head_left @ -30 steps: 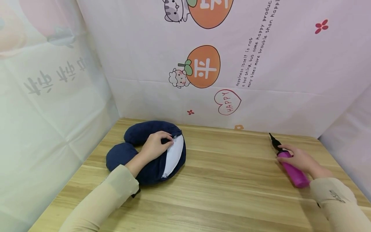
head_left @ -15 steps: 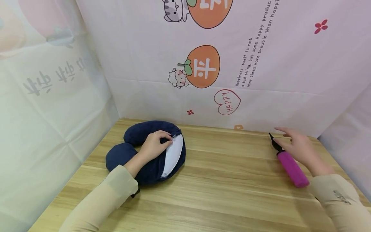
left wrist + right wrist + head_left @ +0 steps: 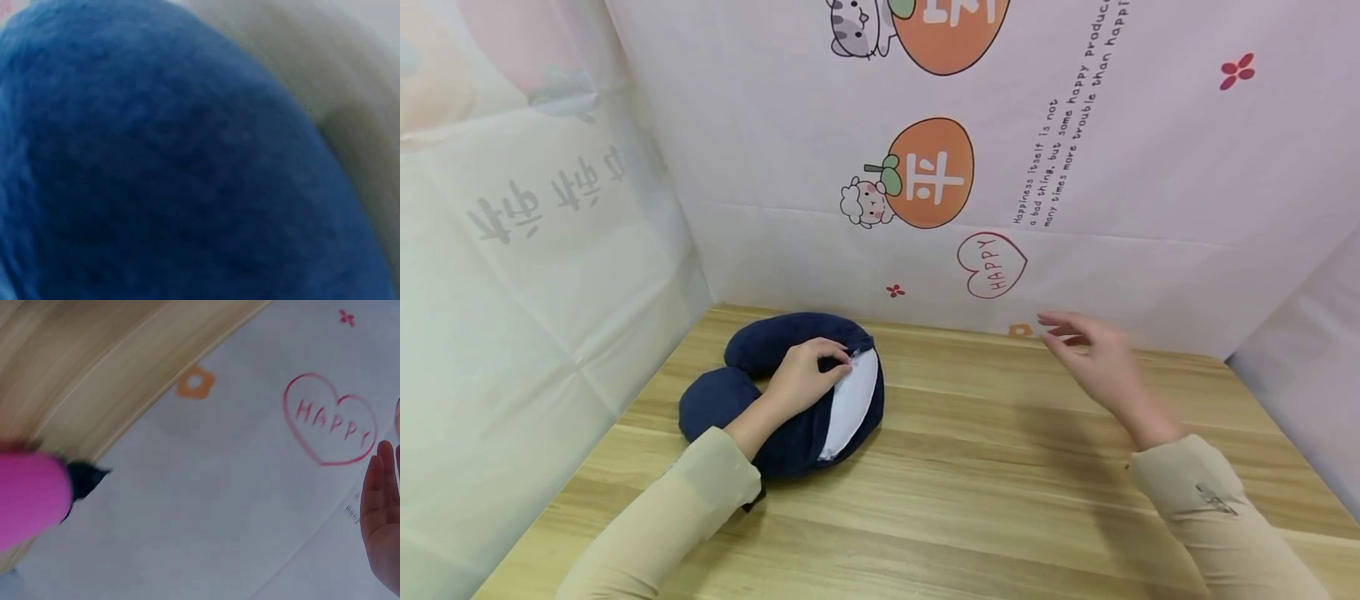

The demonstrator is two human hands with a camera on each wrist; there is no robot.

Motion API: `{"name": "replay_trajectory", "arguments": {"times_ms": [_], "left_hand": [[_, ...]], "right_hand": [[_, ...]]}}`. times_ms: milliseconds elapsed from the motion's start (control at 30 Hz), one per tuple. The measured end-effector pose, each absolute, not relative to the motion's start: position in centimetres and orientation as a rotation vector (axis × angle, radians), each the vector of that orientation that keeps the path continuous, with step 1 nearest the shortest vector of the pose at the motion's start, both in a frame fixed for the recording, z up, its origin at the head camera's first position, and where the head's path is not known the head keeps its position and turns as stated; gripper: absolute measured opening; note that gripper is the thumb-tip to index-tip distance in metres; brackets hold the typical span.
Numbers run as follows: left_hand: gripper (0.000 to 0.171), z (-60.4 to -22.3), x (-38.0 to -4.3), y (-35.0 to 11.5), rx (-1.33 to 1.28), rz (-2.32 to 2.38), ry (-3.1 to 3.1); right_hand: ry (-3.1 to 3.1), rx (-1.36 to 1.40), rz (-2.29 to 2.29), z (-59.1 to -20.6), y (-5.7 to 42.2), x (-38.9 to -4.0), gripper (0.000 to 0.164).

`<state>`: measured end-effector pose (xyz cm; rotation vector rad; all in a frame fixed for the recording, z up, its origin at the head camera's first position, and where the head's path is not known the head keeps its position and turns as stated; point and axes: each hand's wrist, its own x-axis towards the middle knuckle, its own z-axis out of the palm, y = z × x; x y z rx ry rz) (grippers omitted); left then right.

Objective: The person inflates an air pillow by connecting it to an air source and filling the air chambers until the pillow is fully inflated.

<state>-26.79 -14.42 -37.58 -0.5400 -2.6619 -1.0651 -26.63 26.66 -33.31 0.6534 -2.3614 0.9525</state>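
A navy U-shaped neck pillow (image 3: 793, 329) lies on the table at left in the head view, its zipped side open over a white lining (image 3: 853, 404). My left hand (image 3: 805, 379) rests over it and pinches the zipper at the top end of the opening. The left wrist view is filled by the navy plush (image 3: 187, 150). My right hand (image 3: 1097, 358) is raised over the table's back right, holding nothing, its fingers loosely extended. In the right wrist view, a magenta hand pump (image 3: 31, 500) with a black nozzle shows at the left; my right arm hides it in the head view.
The wooden table (image 3: 970, 500) meets a white printed cloth (image 3: 760, 150) hanging behind it. Another cloth (image 3: 535, 317) hangs along the left side, and one more on the right.
My right hand has let go of the magenta hand pump, lifted off it and moved left. My left hand stays at the zipper, and the pillow has kept its place.
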Motion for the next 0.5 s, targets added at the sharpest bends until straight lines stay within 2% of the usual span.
{"name": "replay_trajectory", "arguments": {"times_ms": [267, 500], "left_hand": [[0.015, -37.7, -26.8, -13.5, -0.569, -1.075, -2.656], [0.013, -37.9, -26.9, -12.5, -0.574, -1.105, -2.649]], "right_hand": [[-2.354, 0.758, 1.165, -34.3, 20.9, -27.2, 0.028], [-2.518, 0.741, 1.421, -35.9, 16.6, -27.6, 0.034]]}}
